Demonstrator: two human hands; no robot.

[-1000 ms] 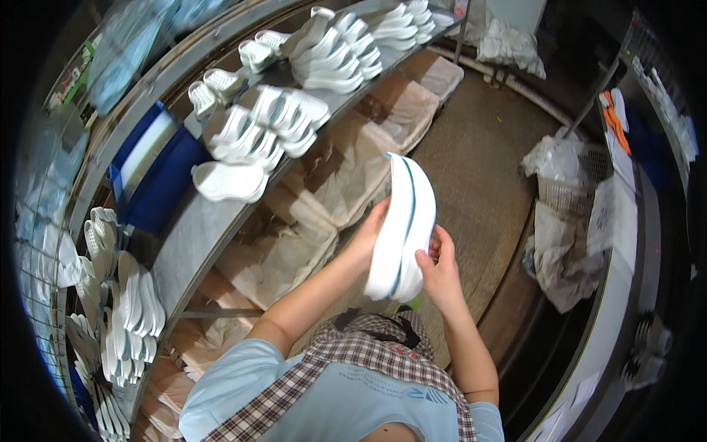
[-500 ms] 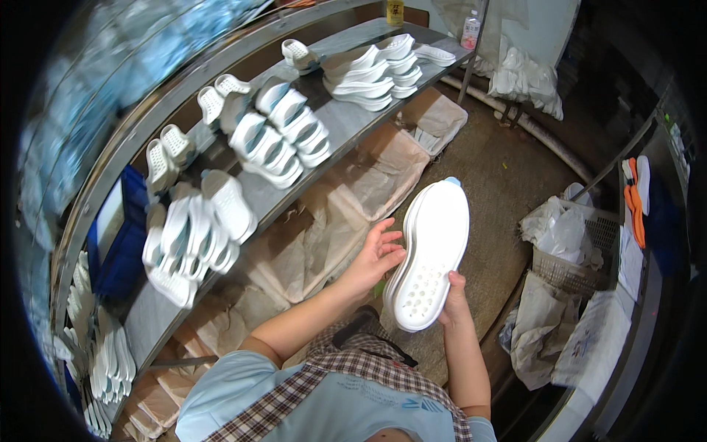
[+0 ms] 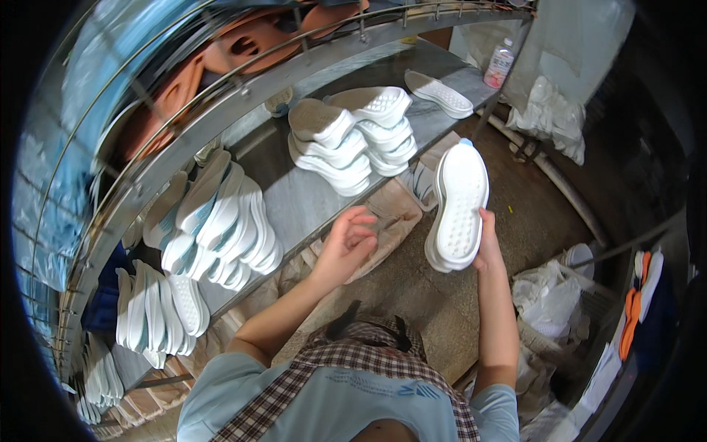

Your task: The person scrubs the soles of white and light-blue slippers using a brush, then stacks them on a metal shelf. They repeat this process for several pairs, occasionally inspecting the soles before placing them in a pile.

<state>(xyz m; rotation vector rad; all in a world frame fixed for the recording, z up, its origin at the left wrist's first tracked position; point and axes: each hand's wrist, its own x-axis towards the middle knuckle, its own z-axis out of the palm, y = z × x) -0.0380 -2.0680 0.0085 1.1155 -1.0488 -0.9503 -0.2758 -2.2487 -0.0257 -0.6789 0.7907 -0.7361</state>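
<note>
My right hand (image 3: 487, 249) grips a stack of white shoe soles (image 3: 458, 206) from below, tread side facing me, held upright over the floor. My left hand (image 3: 346, 247) hovers free beside it with fingers curled and apart, near the edge of the grey metal shelf (image 3: 309, 202). On that shelf, just beyond my left hand, stands a pile of white soles (image 3: 346, 136). A further row of white soles with pale blue edges (image 3: 217, 225) leans on the shelf to the left.
A single sole (image 3: 440, 93) and a plastic bottle (image 3: 498, 64) sit at the shelf's far end. Orange soles (image 3: 221, 66) lie on the upper wire rack. White bags (image 3: 549, 298) and sacks sit on the floor at right. More soles (image 3: 158, 313) stand at lower left.
My left hand has let go of the soles and pulled away to the left; the right hand alone holds them now. The view has swung along the shelf to the right.
</note>
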